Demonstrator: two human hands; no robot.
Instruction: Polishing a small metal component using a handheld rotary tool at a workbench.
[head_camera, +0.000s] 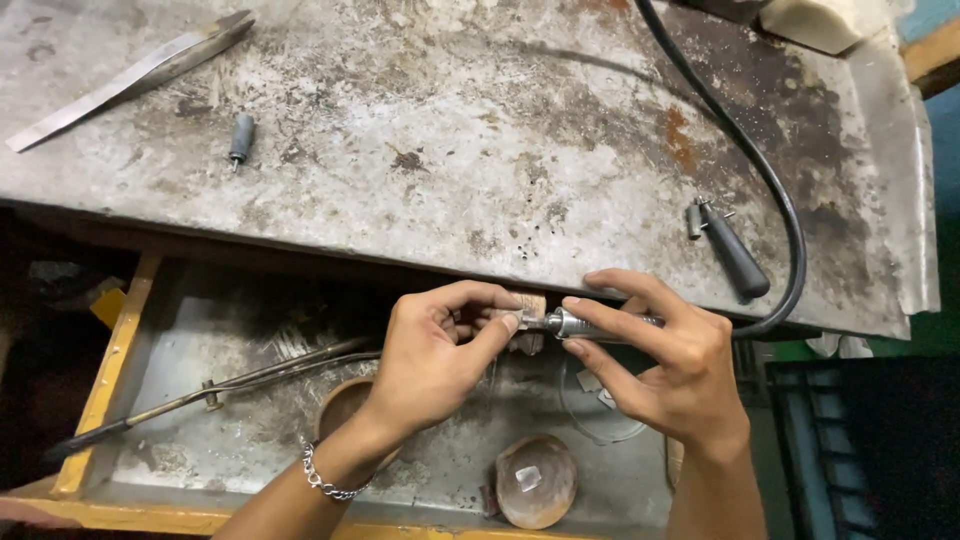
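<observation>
Surface (480, 130): worn sheet metal, rust-spotted, matt. Handpiece (600, 324): shiny smooth metal. Cable (770, 180): black rubber. Bowl (537, 482): dull wood.

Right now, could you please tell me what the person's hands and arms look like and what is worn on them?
Both forearms are bare, with no sleeves or gloves in view. The left hand has a silver chain bracelet at the wrist. The right hand wears nothing visible: no ring, watch or band. Fingernails are short.

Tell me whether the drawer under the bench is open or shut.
Open: the drawer is pulled out below the worktop, showing its floor, bowls and long tongs.
</observation>
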